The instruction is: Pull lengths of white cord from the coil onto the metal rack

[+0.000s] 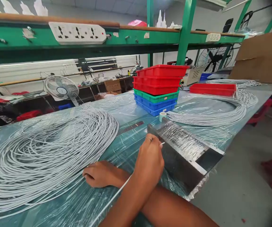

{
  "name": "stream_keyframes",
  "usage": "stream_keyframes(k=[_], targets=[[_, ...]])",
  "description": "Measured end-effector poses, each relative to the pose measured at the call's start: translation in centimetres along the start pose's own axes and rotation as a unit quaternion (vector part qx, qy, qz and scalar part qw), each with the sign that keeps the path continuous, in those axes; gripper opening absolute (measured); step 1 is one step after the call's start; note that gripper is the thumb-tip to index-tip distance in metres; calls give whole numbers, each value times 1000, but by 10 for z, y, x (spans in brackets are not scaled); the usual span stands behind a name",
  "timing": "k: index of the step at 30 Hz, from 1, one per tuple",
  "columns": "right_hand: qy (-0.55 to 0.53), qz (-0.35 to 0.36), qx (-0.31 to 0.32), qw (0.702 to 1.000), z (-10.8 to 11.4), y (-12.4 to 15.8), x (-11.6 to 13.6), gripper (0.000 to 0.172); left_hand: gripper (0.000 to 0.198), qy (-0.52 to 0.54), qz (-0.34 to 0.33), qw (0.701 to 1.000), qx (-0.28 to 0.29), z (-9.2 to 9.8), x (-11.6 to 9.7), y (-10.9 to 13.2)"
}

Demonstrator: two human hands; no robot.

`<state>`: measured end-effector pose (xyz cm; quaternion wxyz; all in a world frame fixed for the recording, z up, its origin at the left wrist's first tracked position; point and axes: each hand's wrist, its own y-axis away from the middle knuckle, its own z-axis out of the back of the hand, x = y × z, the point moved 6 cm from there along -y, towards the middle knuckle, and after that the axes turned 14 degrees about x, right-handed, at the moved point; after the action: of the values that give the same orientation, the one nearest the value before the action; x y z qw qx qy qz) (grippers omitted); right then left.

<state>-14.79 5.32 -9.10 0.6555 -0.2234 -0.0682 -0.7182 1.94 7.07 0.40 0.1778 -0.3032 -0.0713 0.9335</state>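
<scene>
My left hand (150,157) is closed on a thin white cable (162,143), whose short end sticks out past the fingers beside a dark metal box (180,160). The cable's length trails down along my left forearm. Crossing under that forearm, my right arm reaches left. My right hand (100,174) rests with curled fingers at the near edge of a large coil of white cables (55,151); what its fingers hold is hidden. Silvery short pieces (185,140) fill the open top of the metal box.
Behind the box stand stacked red, green and blue trays (158,90) and a small tape roll (162,116). A steel ruler (130,127) lies on the plastic-covered table. More white cables (211,116) curve at right near a red tray (212,89). A green shelf beam (131,37) spans above.
</scene>
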Motion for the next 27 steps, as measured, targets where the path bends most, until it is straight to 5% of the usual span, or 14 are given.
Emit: stream_keyframes(k=[6, 16, 27], targets=[[-2, -11, 12, 1000, -1, 0, 0, 14, 24, -19, 37, 999, -13, -2, -4, 3], [21, 2, -2, 1000, -2, 0, 1, 15, 25, -61, 63, 995, 40, -8, -5, 0], [-42, 15, 23, 999, -6, 0, -3, 19, 21, 38, -36, 999, -11, 1, -5, 3]])
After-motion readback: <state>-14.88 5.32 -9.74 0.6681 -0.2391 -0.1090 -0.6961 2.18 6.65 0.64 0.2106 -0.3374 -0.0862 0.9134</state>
